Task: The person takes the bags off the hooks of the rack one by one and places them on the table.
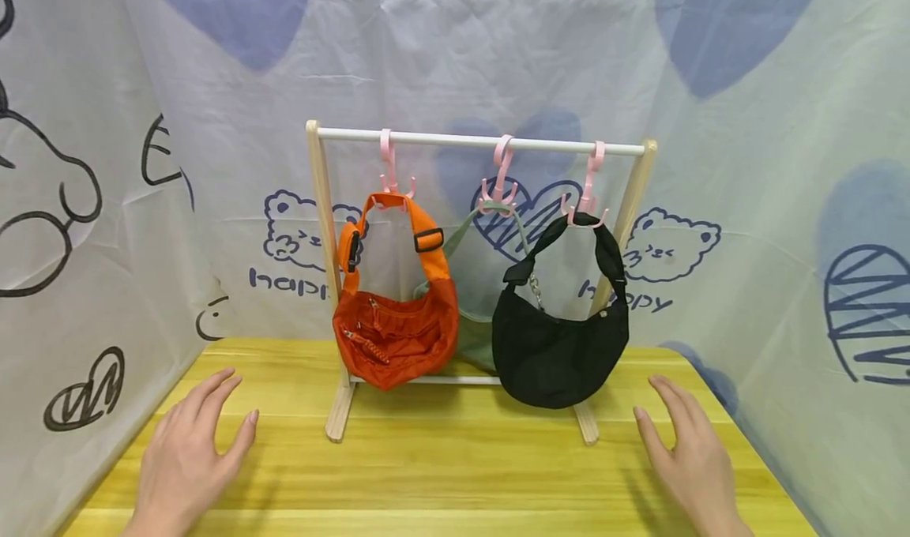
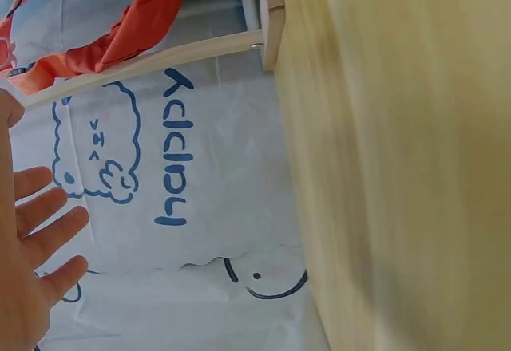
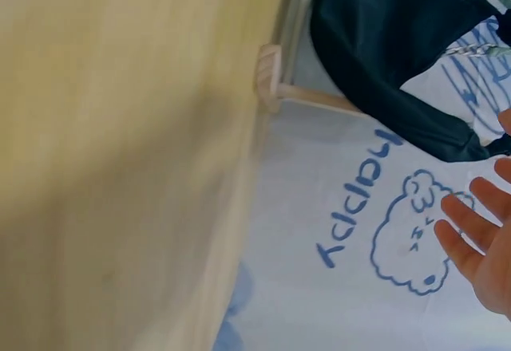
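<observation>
An orange-red shoulder bag hangs by its strap from a pink hook at the left of a small rack. At the right, a black shoulder bag hangs from another pink hook. Between and behind them is a green bag on a middle hook, mostly hidden. My left hand is over the table's left side, fingers spread and holding nothing. On the opposite side my right hand is likewise extended, apart from the black bag. The wrist views show both hands' fingers straight.
The rack has a white top bar and wooden legs, with its feet on a yellow wooden table. White cloth with printed bears and hearts surrounds the back and both sides.
</observation>
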`<action>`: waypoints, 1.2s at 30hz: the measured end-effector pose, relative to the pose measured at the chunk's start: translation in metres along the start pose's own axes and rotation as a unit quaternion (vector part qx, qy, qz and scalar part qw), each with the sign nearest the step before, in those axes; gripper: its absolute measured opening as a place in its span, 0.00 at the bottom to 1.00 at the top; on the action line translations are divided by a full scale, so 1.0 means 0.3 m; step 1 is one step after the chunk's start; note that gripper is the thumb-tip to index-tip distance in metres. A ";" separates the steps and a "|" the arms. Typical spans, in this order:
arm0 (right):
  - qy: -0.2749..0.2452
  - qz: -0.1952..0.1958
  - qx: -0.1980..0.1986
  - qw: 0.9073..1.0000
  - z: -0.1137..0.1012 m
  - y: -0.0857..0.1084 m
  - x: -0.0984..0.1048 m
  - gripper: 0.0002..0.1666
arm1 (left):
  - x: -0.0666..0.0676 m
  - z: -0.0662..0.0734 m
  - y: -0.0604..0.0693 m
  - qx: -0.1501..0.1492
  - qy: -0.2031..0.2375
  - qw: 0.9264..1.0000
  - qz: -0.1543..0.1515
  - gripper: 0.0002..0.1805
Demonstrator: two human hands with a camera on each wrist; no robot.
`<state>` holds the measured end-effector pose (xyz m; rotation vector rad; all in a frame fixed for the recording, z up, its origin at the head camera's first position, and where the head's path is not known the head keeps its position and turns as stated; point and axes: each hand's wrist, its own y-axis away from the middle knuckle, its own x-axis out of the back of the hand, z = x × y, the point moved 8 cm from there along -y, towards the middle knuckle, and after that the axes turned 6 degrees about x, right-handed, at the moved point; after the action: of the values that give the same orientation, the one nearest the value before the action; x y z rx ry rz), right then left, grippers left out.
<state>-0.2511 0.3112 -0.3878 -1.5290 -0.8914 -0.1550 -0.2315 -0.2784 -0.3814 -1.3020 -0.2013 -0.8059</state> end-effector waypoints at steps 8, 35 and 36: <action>-0.053 0.068 0.043 0.995 -0.065 -0.070 0.036 0.33 | 0.037 0.037 -0.063 -0.021 0.001 0.999 0.026 0.36; -0.172 0.153 0.131 0.964 -0.279 -0.321 0.044 0.26 | 0.071 0.268 -0.329 -0.097 0.067 0.986 0.120 0.36; -0.176 0.156 0.133 0.963 -0.288 -0.333 0.044 0.26 | 0.070 0.276 -0.340 -0.099 0.069 0.985 0.124 0.36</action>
<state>-0.2679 0.2298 -0.2844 -1.4426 -0.8917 0.4630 -0.2559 -0.2162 -0.2662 -1.4178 0.1524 -0.7120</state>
